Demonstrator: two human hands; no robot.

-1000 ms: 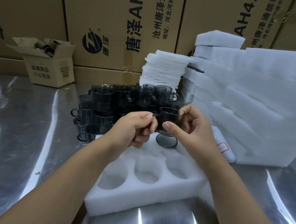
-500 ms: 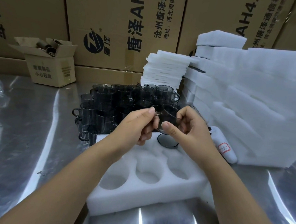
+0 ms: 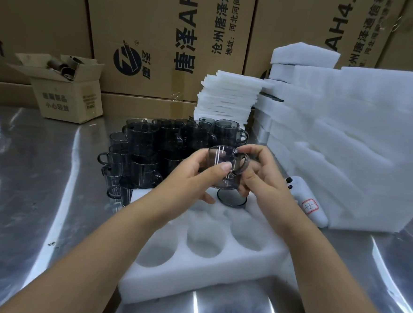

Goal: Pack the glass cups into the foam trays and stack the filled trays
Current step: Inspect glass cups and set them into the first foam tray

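The left hand and right hand hold one smoky cup in curled fingers, above the foam tray. A seated cup fills a far pocket; the three near pockets are empty. Loose cups crowd the steel table. The cartons read "唐泽 AH4".

both hands gripping glass cup, foam tray below

Big carton: "唐泽 AH", "沧州唐泽通", "地址:河北河间". Right carton: "AH4." Small box: "小心轻放", upside-down.
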